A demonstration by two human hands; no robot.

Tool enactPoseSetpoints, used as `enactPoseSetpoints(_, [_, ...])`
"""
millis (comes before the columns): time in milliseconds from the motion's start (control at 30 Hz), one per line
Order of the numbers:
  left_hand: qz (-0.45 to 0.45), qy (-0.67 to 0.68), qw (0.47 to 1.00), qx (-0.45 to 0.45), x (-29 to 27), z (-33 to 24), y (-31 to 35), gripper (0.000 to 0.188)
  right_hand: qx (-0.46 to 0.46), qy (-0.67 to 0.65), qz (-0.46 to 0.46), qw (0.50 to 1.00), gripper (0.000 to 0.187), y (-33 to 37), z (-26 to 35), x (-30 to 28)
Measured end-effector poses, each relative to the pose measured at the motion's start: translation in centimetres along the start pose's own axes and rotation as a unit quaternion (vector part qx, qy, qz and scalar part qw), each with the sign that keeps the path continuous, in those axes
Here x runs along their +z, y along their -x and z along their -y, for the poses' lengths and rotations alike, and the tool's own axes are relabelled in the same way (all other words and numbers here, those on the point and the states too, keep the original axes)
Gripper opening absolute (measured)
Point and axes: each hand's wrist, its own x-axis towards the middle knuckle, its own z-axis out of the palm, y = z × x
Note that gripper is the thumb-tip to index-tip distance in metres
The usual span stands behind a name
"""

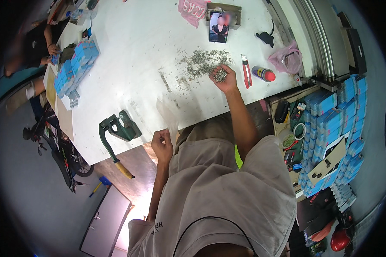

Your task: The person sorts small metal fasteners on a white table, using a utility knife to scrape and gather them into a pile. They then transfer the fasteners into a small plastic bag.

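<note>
My right hand (230, 82) is cupped, palm up, around a heap of small silvery metal pieces (220, 76) over the white table (128, 64). Just beyond it, many more loose metal pieces (201, 60) lie spread on the tabletop; they are too small to tell their exact kind. By the near table edge, my left hand (162, 144) pinches a clear, thin plastic bag (167, 112), which stands up from the fingers and is hard to see against the white surface.
A green hand press (123, 126) with a wooden-handled lever stands at the near left. Right of my right hand lie a red utility knife (246, 72) and a spray can (263, 73). A propped phone (218, 28) stands behind; blue bundles (75, 68) sit left, near another person (38, 45).
</note>
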Motion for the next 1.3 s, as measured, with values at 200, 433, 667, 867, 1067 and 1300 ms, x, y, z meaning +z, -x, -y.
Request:
enactPoseSetpoints(200, [-0.010, 0.006, 1.000, 0.001, 1.2, -1.5, -0.4, 0.025, 0.016, 0.059, 0.002, 0.998, 0.024, 0.4, 0.6, 0.6])
enactPoseSetpoints(433, [0.040, -0.039, 0.998, 0.016, 2.7, -1.6, -2.3, 0.021, -0.019, 0.179, -0.015, 0.983, 0.027, 0.6, 0.8, 0.7])
enactPoseSetpoints(667, [0.023, 0.010, 0.998, 0.065, 4.4, -4.0, -4.7, 0.001, -0.032, 0.164, -0.026, 0.986, 0.017, 2.2, 1.0, 2.0])
enactPoseSetpoints(867, [0.038, -0.039, 0.996, 0.070, 4.0, -6.3, -5.0, 0.016, -0.061, 0.167, 0.045, 0.983, 0.030, 4.7, 1.5, 4.4])
enactPoseSetpoints(1067, [0.011, -0.049, 0.997, 0.053, 3.7, -7.2, -5.3, 0.007, 0.004, 0.200, 0.009, 0.980, 0.031, 4.6, 1.6, 4.6])
enactPoseSetpoints(1300, [-0.001, -0.029, 0.998, 0.060, 4.5, -6.8, -6.0, 0.008, 0.080, 0.082, -0.090, 0.989, 0.025, 4.2, 0.5, 2.4])
